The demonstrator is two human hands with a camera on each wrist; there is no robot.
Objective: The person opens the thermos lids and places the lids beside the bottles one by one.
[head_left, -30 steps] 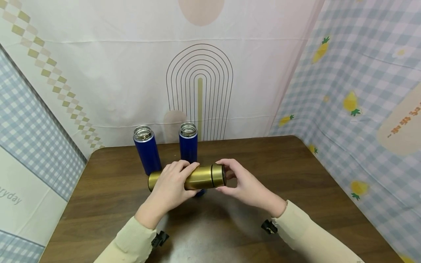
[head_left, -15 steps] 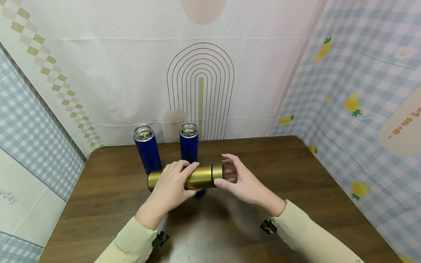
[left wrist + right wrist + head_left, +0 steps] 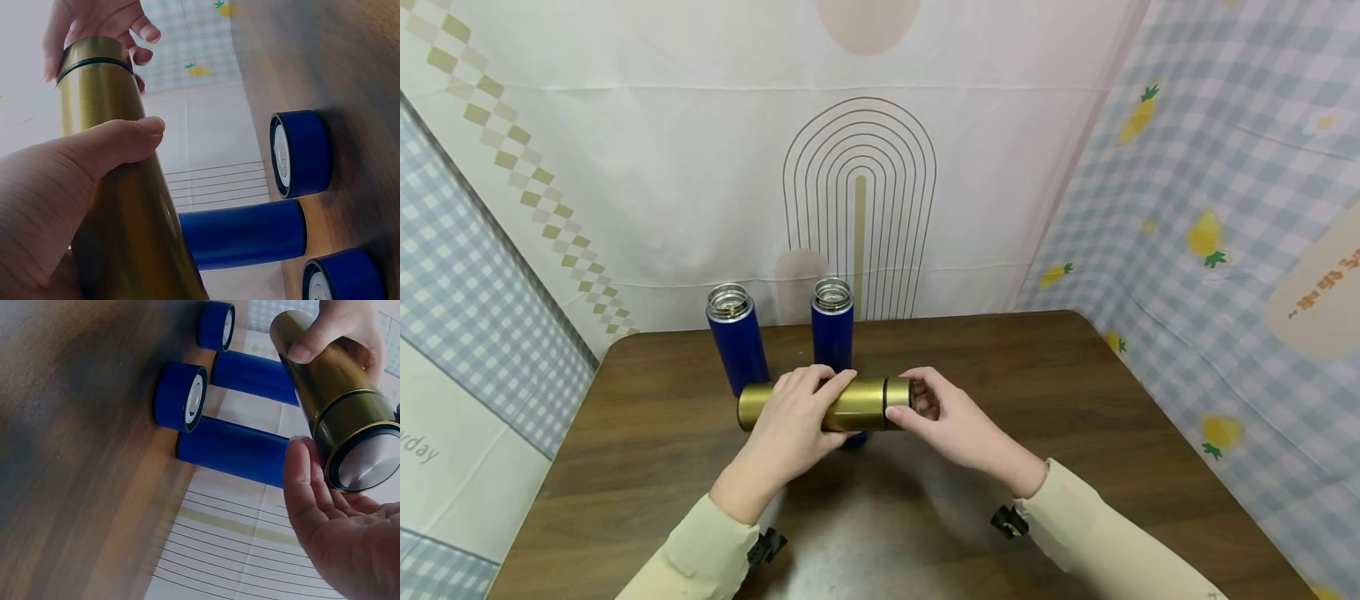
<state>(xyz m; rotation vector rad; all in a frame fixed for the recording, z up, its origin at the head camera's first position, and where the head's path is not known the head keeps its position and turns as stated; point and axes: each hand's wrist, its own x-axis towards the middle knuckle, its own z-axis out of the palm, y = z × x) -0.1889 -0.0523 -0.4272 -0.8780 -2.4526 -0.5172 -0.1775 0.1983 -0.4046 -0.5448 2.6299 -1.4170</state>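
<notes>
My left hand (image 3: 790, 421) grips the body of a gold thermos bottle (image 3: 859, 406), held sideways above the table. My right hand (image 3: 958, 425) is at its gold cap (image 3: 898, 392), thumb on the near side and forefinger at the far edge. The other fingers curve loosely beside the cap in the right wrist view, and the cap's silver end (image 3: 375, 461) shows. The cap sits on the bottle, with a black ring (image 3: 94, 60) between them. Behind stand two blue thermos bottles, one left (image 3: 737, 346) and one right (image 3: 832, 337), upright with bare steel mouths.
Two blue caps, a nearer one (image 3: 181, 397) and a farther one (image 3: 215, 325), rest on the wooden table (image 3: 1000, 392) in front of the blue bottles. The gold bottle mostly hides them in the head view. A patterned cloth (image 3: 700, 167) hangs behind the table.
My right hand loosened from the gold cap, its fingers spreading off the far side, then came back onto it. My left hand has kept its grip on the bottle.
</notes>
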